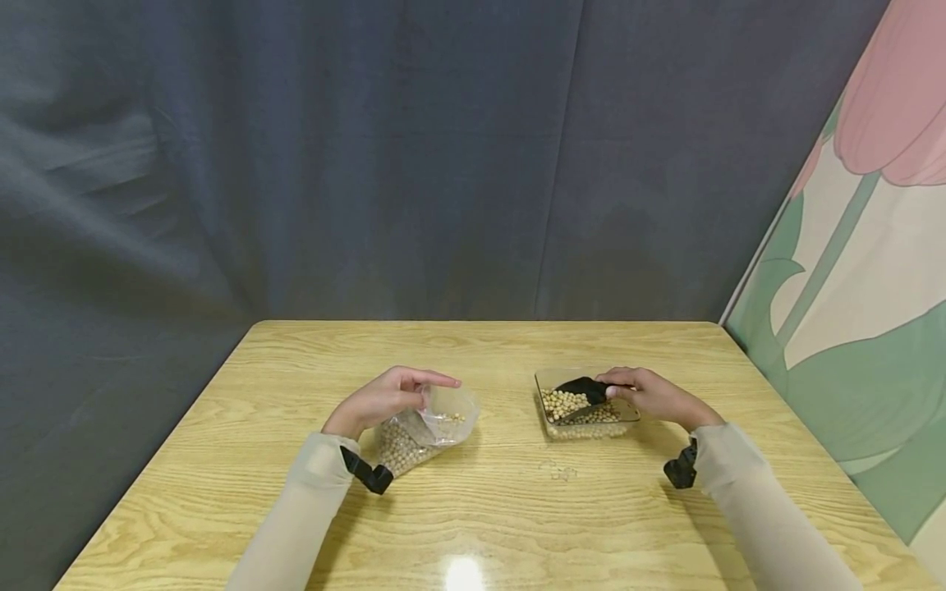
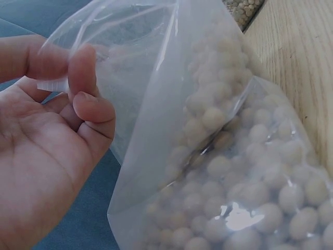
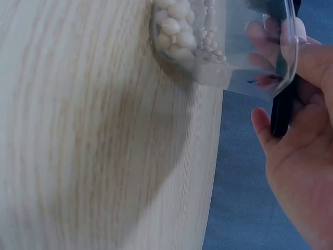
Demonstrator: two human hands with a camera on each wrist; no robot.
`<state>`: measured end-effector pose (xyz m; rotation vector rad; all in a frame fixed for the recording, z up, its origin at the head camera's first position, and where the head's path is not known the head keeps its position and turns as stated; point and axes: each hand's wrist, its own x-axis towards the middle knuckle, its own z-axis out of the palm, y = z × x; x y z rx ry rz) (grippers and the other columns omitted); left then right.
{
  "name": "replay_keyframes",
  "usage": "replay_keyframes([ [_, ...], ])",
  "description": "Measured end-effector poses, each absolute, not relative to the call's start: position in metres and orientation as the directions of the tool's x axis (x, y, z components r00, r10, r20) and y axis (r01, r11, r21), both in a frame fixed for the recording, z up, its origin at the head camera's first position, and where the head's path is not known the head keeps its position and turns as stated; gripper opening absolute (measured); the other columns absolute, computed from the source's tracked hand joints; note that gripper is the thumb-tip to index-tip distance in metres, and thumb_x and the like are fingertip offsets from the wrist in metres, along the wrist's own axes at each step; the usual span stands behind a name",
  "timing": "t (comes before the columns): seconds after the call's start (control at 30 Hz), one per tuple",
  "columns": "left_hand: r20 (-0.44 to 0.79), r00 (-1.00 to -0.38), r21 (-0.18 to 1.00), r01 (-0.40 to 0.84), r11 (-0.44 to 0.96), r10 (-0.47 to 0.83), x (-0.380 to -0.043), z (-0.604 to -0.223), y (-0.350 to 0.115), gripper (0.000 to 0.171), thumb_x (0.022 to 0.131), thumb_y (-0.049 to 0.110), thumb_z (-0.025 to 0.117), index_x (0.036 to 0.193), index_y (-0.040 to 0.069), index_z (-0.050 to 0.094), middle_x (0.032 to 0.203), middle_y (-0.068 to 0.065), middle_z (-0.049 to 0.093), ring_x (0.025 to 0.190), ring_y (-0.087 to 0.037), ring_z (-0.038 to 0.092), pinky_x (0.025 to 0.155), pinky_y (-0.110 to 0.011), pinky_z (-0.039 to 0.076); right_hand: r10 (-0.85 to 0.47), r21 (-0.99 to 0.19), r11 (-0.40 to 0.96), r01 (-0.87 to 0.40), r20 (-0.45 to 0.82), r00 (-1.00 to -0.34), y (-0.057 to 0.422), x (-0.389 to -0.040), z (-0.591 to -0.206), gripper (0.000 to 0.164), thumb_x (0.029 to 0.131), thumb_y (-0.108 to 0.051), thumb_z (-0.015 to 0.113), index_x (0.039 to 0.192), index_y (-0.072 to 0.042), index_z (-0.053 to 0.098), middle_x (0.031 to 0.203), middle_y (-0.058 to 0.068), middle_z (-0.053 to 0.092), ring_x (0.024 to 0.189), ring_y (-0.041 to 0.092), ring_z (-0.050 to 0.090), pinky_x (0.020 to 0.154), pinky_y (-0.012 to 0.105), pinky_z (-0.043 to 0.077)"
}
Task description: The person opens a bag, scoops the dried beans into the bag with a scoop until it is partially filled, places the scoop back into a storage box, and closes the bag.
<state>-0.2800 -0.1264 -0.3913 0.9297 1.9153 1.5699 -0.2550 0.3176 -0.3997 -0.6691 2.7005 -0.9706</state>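
My left hand [image 1: 384, 400] pinches the rim of a clear plastic bag [image 2: 140, 187] between thumb and fingers, its mouth spread open. Dried beans [image 2: 260, 208], round and pale yellow like soybeans, fill the bag's lower part. To the right stands a clear plastic box [image 3: 210, 77] with more such beans [image 1: 564, 402] inside. My right hand [image 1: 654, 396] holds a black scoop [image 1: 581, 387] by its handle, with the scoop's head down in the box among beans. In the right wrist view, the handle [image 3: 281, 112] shows between the fingers, partly behind the box wall.
The wooden table [image 1: 473, 525] reaches to a dark curtain [image 1: 414, 164] at the back. Some small clear bits [image 1: 563, 474] lie on it in front of the box. A wall with a painted flower [image 1: 887, 123] is at the right.
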Motion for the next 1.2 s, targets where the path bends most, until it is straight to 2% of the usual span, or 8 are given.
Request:
replay_keyframes([
  [0.23, 0.053, -0.644, 0.977, 0.193, 0.096, 0.763, -0.2803, -0.3914, -0.1269, 0.046, 0.091, -0.008, 0.041, 0.135, -0.003, 0.053, 0.107, -0.023, 0.057, 0.066, -0.021, 0.040, 0.059, -0.031, 0.035, -0.476, -0.651, 0.676, -0.345, -0.028, -0.879, 0.3183, -0.2533, -0.3988, 0.044, 0.100, -0.021, 0.048, 0.137, 0.004, 0.049, 0.141, 0.031, 0.043, 0.130, 0.051, 0.037, 0.099, 0.058, 0.040],
  [0.4, 0.050, -0.642, 0.978, 0.187, 0.093, 0.765, -0.2800, -0.3906, -0.1264, 0.046, 0.091, -0.009, 0.041, 0.135, -0.004, 0.052, 0.118, -0.030, 0.053, 0.066, -0.022, 0.040, 0.059, -0.031, 0.034, -0.472, -0.662, 0.669, -0.338, -0.027, -0.881, 0.3191, -0.2534, -0.3995, 0.044, 0.100, -0.020, 0.048, 0.137, 0.004, 0.049, 0.142, 0.032, 0.041, 0.132, 0.051, 0.035, 0.100, 0.059, 0.039],
  [0.47, 0.047, -0.644, 0.979, 0.183, 0.094, 0.764, -0.2799, -0.3904, -0.1262, 0.046, 0.091, -0.009, 0.041, 0.135, -0.004, 0.052, 0.126, -0.029, 0.052, 0.068, -0.020, 0.042, 0.059, -0.031, 0.035, -0.468, -0.665, 0.668, -0.335, -0.026, -0.883, 0.3196, -0.2535, -0.4000, 0.045, 0.100, -0.021, 0.048, 0.138, 0.004, 0.049, 0.142, 0.032, 0.041, 0.132, 0.052, 0.034, 0.100, 0.059, 0.038],
  [0.57, 0.043, -0.648, 0.979, 0.179, 0.097, 0.760, -0.2802, -0.3907, -0.1260, 0.046, 0.090, -0.009, 0.041, 0.135, -0.003, 0.053, 0.128, -0.024, 0.054, 0.069, -0.018, 0.043, 0.060, -0.030, 0.036, -0.464, -0.669, 0.667, -0.329, -0.027, -0.886, 0.3201, -0.2535, -0.4010, 0.046, 0.100, -0.021, 0.048, 0.139, 0.004, 0.048, 0.143, 0.033, 0.039, 0.133, 0.052, 0.032, 0.101, 0.060, 0.037],
  [0.7, 0.041, -0.650, 0.978, 0.180, 0.101, 0.759, -0.2803, -0.3908, -0.1260, 0.047, 0.090, -0.009, 0.041, 0.135, -0.002, 0.053, 0.097, -0.013, 0.061, 0.065, -0.021, 0.039, 0.060, -0.031, 0.036, -0.453, -0.671, 0.669, -0.319, -0.028, -0.891, 0.3211, -0.2542, -0.4031, 0.047, 0.100, -0.022, 0.048, 0.139, 0.004, 0.047, 0.144, 0.032, 0.038, 0.134, 0.052, 0.031, 0.101, 0.060, 0.036],
  [0.83, 0.043, -0.646, 0.978, 0.182, 0.099, 0.762, -0.2806, -0.3909, -0.1260, 0.047, 0.090, -0.008, 0.041, 0.135, -0.003, 0.053, 0.080, -0.008, 0.057, 0.063, -0.024, 0.037, 0.059, -0.032, 0.034, -0.456, -0.667, 0.668, -0.330, -0.016, -0.890, 0.3219, -0.2548, -0.4037, 0.047, 0.100, -0.022, 0.048, 0.139, 0.005, 0.047, 0.143, 0.032, 0.040, 0.132, 0.051, 0.035, 0.100, 0.059, 0.038],
  [1.0, 0.046, -0.644, 0.979, 0.180, 0.093, 0.763, -0.2805, -0.3907, -0.1259, 0.046, 0.090, -0.009, 0.041, 0.135, -0.004, 0.052, 0.092, -0.020, 0.057, 0.063, -0.023, 0.039, 0.058, -0.032, 0.035, -0.463, -0.667, 0.662, -0.343, -0.003, -0.886, 0.3227, -0.2535, -0.4023, 0.046, 0.101, -0.021, 0.047, 0.138, 0.007, 0.047, 0.142, 0.032, 0.042, 0.130, 0.050, 0.038, 0.100, 0.059, 0.039],
  [1.2, 0.043, -0.647, 0.980, 0.176, 0.094, 0.761, -0.2798, -0.3902, -0.1257, 0.046, 0.091, -0.009, 0.041, 0.135, -0.004, 0.052, 0.109, -0.030, 0.053, 0.067, -0.021, 0.040, 0.062, -0.029, 0.038, -0.456, -0.669, 0.658, -0.347, 0.013, -0.890, 0.3236, -0.2520, -0.4035, 0.045, 0.101, -0.021, 0.048, 0.137, 0.007, 0.048, 0.142, 0.032, 0.042, 0.131, 0.052, 0.035, 0.100, 0.060, 0.037],
])
